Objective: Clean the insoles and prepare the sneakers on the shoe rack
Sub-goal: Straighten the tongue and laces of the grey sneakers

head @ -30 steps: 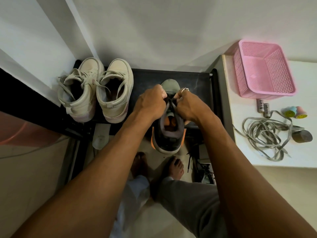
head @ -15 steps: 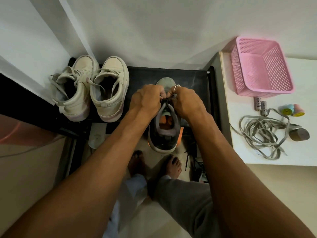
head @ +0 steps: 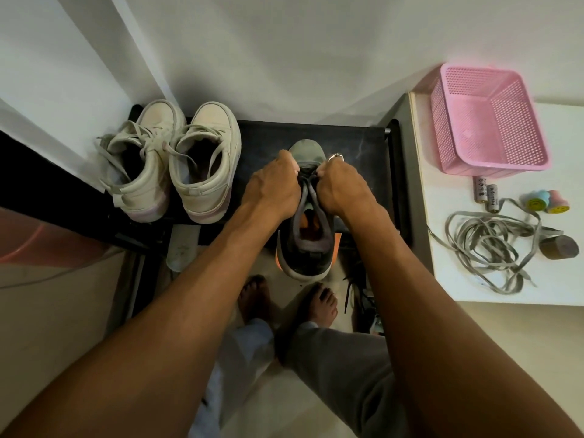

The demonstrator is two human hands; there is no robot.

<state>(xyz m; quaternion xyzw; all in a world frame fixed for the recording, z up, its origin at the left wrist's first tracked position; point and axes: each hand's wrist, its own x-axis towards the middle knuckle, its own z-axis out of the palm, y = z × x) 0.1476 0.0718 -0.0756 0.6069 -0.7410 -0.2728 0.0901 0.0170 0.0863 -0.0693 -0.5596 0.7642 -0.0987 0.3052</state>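
A person stands barefoot at a black shoe rack [head: 347, 137] set against a white wall, with a white side table [head: 565, 279] just to its right. On the table sits one pink perforated plastic basket [head: 493, 121], rectangular and tipped toward the wall. On the rack's top shelf, two cream high-top sneakers [head: 177, 175] stand side by side at the left, laces loose. One dark grey sneaker [head: 305, 248] with an orange lining sits at the shelf's front right, toe to the wall, heel overhanging the edge. The left hand [head: 271, 188] and right hand [head: 341, 188] meet over its tongue, fingers curled, each pinching the dark lace [head: 308, 180]. A tangle of flat grey laces [head: 493, 245] lies on the table. Beside it are one brown cylinder [head: 557, 246], two batteries [head: 486, 194], one label seemingly reading "Heylight", and two pastel stampers [head: 546, 200] bearing smiley faces. One silver ring [head: 335, 157] shows on the right hand.
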